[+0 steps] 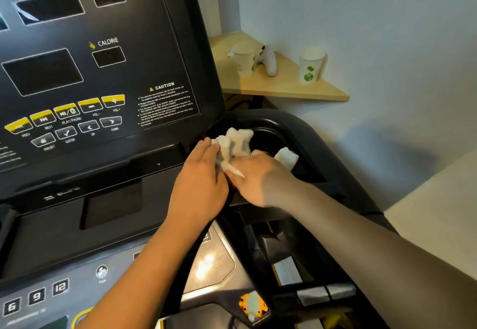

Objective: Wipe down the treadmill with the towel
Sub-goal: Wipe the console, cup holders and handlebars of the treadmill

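Reaching over the treadmill's lower console, past the numbered speed keys, both bare forearms meet at the right side tray. The left hand lies with fairly straight fingers against the white towel. The right hand, touching the left, is curled round the same bunched cloth, one end of which pokes out beyond its knuckles. The towel sits at the rim of the black cup holder, just right of the dark display panel. Farther back, a wooden corner shelf carries a paper cup, a second cup and a white game controller.
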The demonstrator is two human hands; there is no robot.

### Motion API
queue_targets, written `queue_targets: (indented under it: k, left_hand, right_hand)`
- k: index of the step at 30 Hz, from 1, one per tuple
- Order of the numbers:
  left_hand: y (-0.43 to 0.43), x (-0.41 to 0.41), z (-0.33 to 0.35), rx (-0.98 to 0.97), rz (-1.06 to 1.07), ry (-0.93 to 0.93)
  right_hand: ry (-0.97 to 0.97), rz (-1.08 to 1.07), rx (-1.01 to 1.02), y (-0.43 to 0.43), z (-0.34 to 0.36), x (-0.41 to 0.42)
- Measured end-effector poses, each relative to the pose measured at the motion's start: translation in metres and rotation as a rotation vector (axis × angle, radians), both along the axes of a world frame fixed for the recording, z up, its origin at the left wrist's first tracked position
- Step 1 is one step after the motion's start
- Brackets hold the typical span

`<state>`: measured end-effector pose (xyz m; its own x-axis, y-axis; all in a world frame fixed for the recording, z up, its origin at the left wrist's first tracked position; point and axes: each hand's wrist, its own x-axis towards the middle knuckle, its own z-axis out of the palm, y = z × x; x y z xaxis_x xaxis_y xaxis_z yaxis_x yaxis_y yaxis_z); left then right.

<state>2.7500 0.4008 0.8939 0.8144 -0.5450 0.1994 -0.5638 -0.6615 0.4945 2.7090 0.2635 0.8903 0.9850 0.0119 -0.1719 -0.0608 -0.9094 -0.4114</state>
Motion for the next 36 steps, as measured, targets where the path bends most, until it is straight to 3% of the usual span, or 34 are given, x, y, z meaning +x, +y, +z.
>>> queue_targets:
  k: [4, 10, 12, 16, 21, 24, 27, 29, 33, 36]
  left_hand:
    - [0.002, 0.000, 0.000, -0.008, -0.055, 0.049]
    - [0.008, -0.001, -0.005, -0.052, -0.130, 0.064]
    - [0.009, -0.005, -0.002, -0.056, -0.263, 0.013]
    - [0.010, -0.010, 0.003, 0.117, -0.542, -0.120]
    - [0.008, -0.013, 0.005, 0.283, -0.480, -0.270]
    - [0.000, -0.023, 0.008, 0.208, -0.536, -0.284]
    - [-0.006, -0.035, 0.013, 0.262, -0.568, -0.147]
    - [-0.012, -0.034, 0.019, 0.332, -0.486, -0.040]
    - [-0.027, -0.028, 0.012, 0.476, -0.378, -0.031]
    - [-0.021, -0.037, 0.012, 0.555, -0.338, 0.034]
  right_hand:
    - [-0.109, 0.058, 0.059, -0.015, -0.002, -0.043]
    - [-0.164, 0.025, -0.262, -0.063, -0.006, -0.076]
    - [-0.158, 0.023, -0.222, -0.052, -0.012, -0.085]
    - [-0.207, 0.145, -0.171, -0.048, -0.015, -0.084]
    - [-0.370, 0.156, -0.058, -0.088, -0.005, -0.079]
    - [-0.229, 0.168, -0.007, -0.100, 0.007, -0.078]
    - [0.000, 0.205, 0.110, -0.100, 0.020, -0.072]
    - [0.003, 0.211, 0.133, -0.095, 0.021, -0.067]
    - [0.016, 0.218, 0.015, -0.071, 0.011, -0.058]
    - [0.049, 0.224, 0.075, -0.062, 0.005, -0.045]
